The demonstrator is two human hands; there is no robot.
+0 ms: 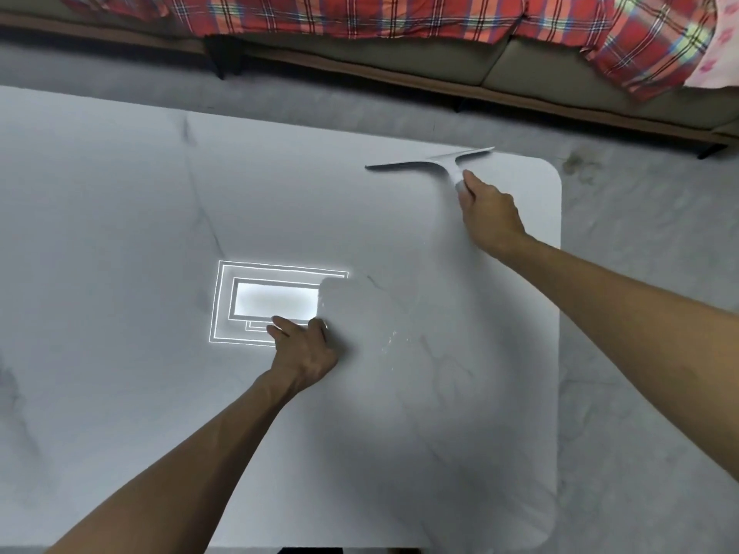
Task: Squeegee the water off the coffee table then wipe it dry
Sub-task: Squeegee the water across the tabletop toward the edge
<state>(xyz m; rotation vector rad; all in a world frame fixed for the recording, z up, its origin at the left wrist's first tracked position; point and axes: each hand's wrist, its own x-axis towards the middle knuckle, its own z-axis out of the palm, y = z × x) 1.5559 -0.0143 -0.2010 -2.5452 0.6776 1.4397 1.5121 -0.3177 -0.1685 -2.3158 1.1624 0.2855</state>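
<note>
A white marble-look coffee table [120, 217] fills most of the view. My right hand [490, 217] grips the handle of a pale grey squeegee [432, 163], whose blade lies near the table's far right corner, close to the far edge. My left hand [306, 349] rests on the tabletop near the middle, fingers spread and flat, holding nothing. A few small water droplets [390, 341] glint just right of that hand. A bright rectangular ceiling-light reflection [272, 301] shines on the surface beside the left hand.
A sofa [400, 62] with a red plaid blanket [360, 14] runs along the far side, behind a strip of grey marble floor [640, 273]. The table's rounded right edge [558, 313] drops to that floor.
</note>
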